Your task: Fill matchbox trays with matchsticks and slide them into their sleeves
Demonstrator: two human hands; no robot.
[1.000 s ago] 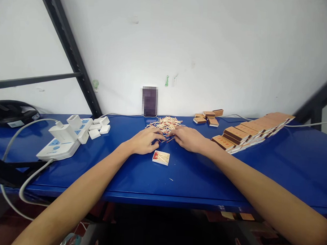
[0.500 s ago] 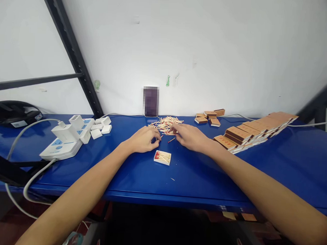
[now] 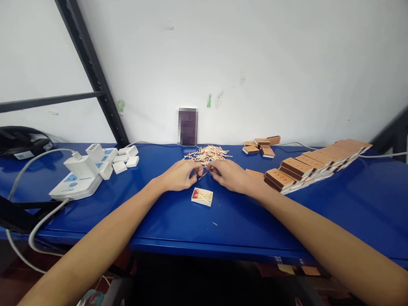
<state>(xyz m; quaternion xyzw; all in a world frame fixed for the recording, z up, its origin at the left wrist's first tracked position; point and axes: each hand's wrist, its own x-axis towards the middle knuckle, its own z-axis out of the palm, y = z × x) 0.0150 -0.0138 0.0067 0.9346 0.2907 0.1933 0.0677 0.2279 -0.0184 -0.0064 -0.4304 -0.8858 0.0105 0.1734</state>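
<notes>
A loose pile of matchsticks (image 3: 209, 153) lies near the back of the blue table (image 3: 289, 220). My left hand (image 3: 181, 175) and my right hand (image 3: 230, 175) meet fingertip to fingertip just in front of the pile, both pinched on a few matchsticks between them. An open matchbox tray (image 3: 202, 196) with red-tipped matches inside sits on the table just below my hands. A single stray matchstick (image 3: 214, 224) lies nearer the front edge.
Rows of brown matchboxes (image 3: 311, 166) run along the right; a few more matchboxes (image 3: 261, 146) lie at the back. A white power strip with chargers (image 3: 84, 170) and its cable sit left. A dark metal frame post (image 3: 89, 67) slants up the wall.
My right hand has drawn back from the pile toward my left hand, and the fingertips of both now meet on a few matchsticks. A matchbox beside my right wrist has come into view.
</notes>
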